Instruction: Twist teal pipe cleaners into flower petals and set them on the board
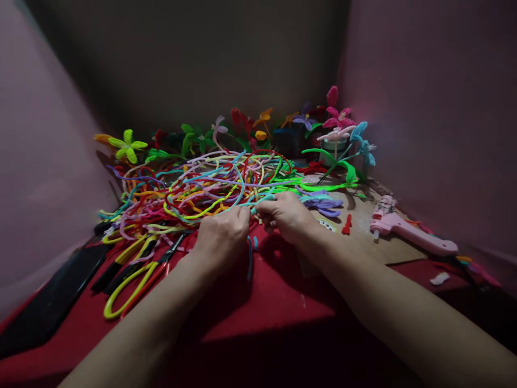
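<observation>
My left hand (224, 231) and my right hand (286, 215) meet close together over the front of a tangled heap of coloured pipe cleaners (202, 188). Both sets of fingers are pinched on a light-blue pipe cleaner (253, 210), which shows in the small gap between them. Below my left fingertips hangs or lies a short blue length (250, 258); whether it joins the held one I cannot tell. Just right of my right hand are purple pipe-cleaner petals (323, 203).
Yellow-handled scissors (129, 291), pliers (121, 258) and a black flat object (52, 302) lie left. A pink glue gun (412, 231) rests on cardboard (388, 250) at right, near a small red piece (347, 224). Finished pipe-cleaner flowers (127, 145) line the back.
</observation>
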The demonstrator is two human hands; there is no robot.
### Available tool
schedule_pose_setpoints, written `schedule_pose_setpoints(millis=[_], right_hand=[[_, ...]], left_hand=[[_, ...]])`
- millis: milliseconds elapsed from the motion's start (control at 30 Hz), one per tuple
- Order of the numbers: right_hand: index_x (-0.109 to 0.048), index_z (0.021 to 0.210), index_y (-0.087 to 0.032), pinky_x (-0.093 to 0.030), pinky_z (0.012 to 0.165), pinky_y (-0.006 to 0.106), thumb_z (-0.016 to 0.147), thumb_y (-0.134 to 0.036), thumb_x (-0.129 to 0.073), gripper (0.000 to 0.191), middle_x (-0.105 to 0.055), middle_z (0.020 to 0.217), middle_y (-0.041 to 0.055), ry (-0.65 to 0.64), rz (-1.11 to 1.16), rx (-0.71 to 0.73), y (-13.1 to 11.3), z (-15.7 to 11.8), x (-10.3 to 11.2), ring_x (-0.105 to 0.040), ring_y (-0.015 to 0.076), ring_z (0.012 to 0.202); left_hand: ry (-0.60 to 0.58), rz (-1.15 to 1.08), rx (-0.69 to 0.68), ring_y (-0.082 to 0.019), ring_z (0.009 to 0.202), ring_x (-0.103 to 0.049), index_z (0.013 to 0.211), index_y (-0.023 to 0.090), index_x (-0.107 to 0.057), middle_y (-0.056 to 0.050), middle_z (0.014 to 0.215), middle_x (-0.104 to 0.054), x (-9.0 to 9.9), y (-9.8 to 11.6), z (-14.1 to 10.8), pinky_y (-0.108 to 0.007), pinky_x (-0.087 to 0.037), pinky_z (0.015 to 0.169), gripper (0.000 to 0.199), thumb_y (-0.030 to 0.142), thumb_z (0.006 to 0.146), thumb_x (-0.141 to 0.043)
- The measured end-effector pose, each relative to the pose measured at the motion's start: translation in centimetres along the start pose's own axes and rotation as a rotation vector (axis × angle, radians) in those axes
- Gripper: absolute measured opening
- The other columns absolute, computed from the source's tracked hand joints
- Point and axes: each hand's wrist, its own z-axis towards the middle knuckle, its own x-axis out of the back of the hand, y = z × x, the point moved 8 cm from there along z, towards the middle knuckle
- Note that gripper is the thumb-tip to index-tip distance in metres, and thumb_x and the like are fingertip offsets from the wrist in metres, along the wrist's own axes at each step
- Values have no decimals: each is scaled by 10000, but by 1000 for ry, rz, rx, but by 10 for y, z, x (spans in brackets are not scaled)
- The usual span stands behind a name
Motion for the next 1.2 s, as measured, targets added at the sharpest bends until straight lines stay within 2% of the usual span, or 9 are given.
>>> schedule_pose_setpoints(millis=[133,333,500,567,633,767,900,967,1200], right_hand=[[-477,421,-131,-299,309,191,556,-102,-533,148,-485,401,-9,68,113,-151,10,0,4,-399,65,336],[-487,437,-135,-299,312,198,553,-133,-550,131,-459,386,-28,21,76,-12,1,3,3,-383,63,324],[-471,413,-135,-294,301,194,545,-128,-544,151,-446,369,-29,65,69,-57,5,4,7,-383,64,311],[-466,410,-134,-301,307,193,543,-124,-545,156,-450,374,-28,78,84,-92,8,4,8,-390,63,315],[-471,421,-135,-305,316,196,545,-123,-549,147,-454,377,-28,76,93,-83,6,5,10,-393,64,318],[-484,442,-137,-294,328,200,563,-142,-558,142,-457,375,-31,-10,44,19,-2,8,7,-393,65,322],[-517,450,-127,-279,343,192,588,-180,-582,160,-448,368,-40,-176,-29,90,-8,6,-4,-381,54,328],[-563,508,-118,-299,364,194,602,-215,-605,142,-477,400,-38,-190,-29,116,-11,4,-6,-394,54,346],[-595,590,-121,-316,428,202,696,-327,-590,232,-523,476,-22,-90,-104,183,-20,1,-3,-417,61,412]], left_hand=[[63,99,-10,-172,551,-528,730,141,-542,-68,637,-551,-3,7,-3,-262,-229,459,219,133,818,-341],[42,-308,24,-112,532,-500,763,179,-517,-1,618,-558,-9,-12,2,-213,-328,533,142,256,835,-422],[51,33,-80,-137,515,-485,786,156,-573,-48,620,-557,-9,2,-3,-251,-223,476,236,141,833,-343],[47,53,-68,-146,529,-496,802,151,-593,-61,625,-570,-9,5,-4,-256,-226,479,269,153,843,-326],[35,-79,0,-148,543,-512,868,155,-603,-55,641,-595,-9,-1,-3,-247,-271,496,262,227,858,-352],[-21,-613,168,-149,717,-575,930,181,-619,-33,821,-659,-6,-27,5,-224,-393,651,286,383,827,-444],[-265,-968,211,-126,660,-554,768,158,-639,-6,715,-635,-14,-29,7,-210,-408,626,284,390,802,-479],[-330,-1059,229,-106,570,-523,679,147,-607,14,599,-585,-17,-25,5,-204,-398,579,263,370,781,-511],[-320,-1137,327,-75,427,-432,596,147,-533,38,455,-498,-19,-14,0,-195,-334,462,245,340,748,-533]])
